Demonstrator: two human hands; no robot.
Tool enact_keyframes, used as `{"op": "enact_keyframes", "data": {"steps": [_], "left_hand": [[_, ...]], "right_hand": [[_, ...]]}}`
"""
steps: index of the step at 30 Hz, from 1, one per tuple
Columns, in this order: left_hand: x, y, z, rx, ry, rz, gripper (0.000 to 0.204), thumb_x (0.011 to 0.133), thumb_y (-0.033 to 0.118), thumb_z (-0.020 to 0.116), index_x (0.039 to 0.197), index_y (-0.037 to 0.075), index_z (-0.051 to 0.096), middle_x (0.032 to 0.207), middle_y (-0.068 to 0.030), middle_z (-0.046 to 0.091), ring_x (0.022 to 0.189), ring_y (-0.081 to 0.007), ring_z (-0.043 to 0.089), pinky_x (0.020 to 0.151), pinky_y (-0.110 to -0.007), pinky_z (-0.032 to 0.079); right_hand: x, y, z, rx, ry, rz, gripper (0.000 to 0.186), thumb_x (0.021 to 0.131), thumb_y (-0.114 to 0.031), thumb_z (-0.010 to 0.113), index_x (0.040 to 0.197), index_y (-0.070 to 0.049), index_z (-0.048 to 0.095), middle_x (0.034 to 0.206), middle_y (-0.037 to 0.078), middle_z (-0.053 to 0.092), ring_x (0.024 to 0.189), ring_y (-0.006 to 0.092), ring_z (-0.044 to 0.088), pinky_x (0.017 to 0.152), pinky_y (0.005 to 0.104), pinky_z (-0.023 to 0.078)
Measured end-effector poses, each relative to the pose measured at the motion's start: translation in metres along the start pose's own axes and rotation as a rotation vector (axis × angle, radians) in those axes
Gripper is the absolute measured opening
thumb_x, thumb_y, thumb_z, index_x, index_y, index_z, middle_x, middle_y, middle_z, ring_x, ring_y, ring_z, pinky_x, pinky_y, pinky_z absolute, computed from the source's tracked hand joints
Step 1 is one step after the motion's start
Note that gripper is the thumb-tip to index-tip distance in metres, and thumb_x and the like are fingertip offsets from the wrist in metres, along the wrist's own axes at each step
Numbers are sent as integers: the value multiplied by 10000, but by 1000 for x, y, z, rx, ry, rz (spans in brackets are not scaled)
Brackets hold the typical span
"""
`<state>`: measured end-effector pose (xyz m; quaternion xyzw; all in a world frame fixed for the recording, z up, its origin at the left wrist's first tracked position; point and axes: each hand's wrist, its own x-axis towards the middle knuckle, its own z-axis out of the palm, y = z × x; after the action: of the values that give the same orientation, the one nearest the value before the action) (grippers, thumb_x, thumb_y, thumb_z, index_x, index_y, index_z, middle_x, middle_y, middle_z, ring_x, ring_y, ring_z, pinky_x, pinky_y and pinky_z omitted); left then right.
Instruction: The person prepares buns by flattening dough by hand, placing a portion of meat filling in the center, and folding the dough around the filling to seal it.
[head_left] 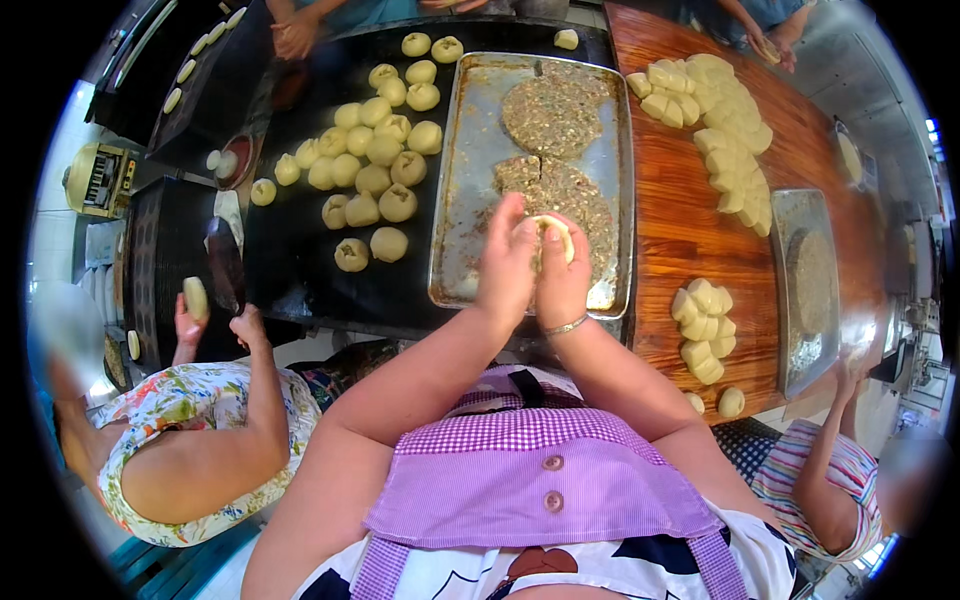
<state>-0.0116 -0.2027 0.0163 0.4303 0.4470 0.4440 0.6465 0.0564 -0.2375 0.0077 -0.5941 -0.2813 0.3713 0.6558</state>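
Above the near part of a metal tray (447, 200), both my hands are raised around a small piece of pale dough (556, 230) with some filling showing in it. My right hand (565, 283) curls its fingers round the dough. From the other side my left hand (505, 265) presses against it, its thumb at the dough's edge. Two mounds of speckled, crumbly filling (552, 108) lie on the tray, the nearer one partly hidden behind my hands. Left of the tray, many round filled dough balls (383, 150) sit on a black surface, several with filling showing on top.
Cut dough pieces (735, 150) lie in groups on the wooden table (680, 255) at right, beside another tray (785, 290) of filling. A co-worker at left holds a dough piece (195, 298) and a dark paddle-shaped tool (225, 265). Other people's hands (295, 38) work along the far side.
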Motion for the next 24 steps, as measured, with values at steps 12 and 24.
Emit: {"op": "enact_keyframes", "data": {"steps": [12,24], "left_hand": [[-18,0,-1,9,50,173,231,1021,120,468,1199,6,561,1172,-111,614,1079,-191,587,954,-316,465],[-1,11,-26,-227,-11,43,297,1033,145,450,1282,1,526,1196,-87,592,1074,-152,575,947,-294,477]], "right_hand": [[-8,-7,-6,-46,-175,-44,324,962,-137,580,1257,-15,527,1178,115,594,1069,188,577,938,314,472],[-5,-19,12,51,-256,54,312,1023,-236,525,1269,-44,525,1173,60,593,1052,140,555,932,289,461]]}}
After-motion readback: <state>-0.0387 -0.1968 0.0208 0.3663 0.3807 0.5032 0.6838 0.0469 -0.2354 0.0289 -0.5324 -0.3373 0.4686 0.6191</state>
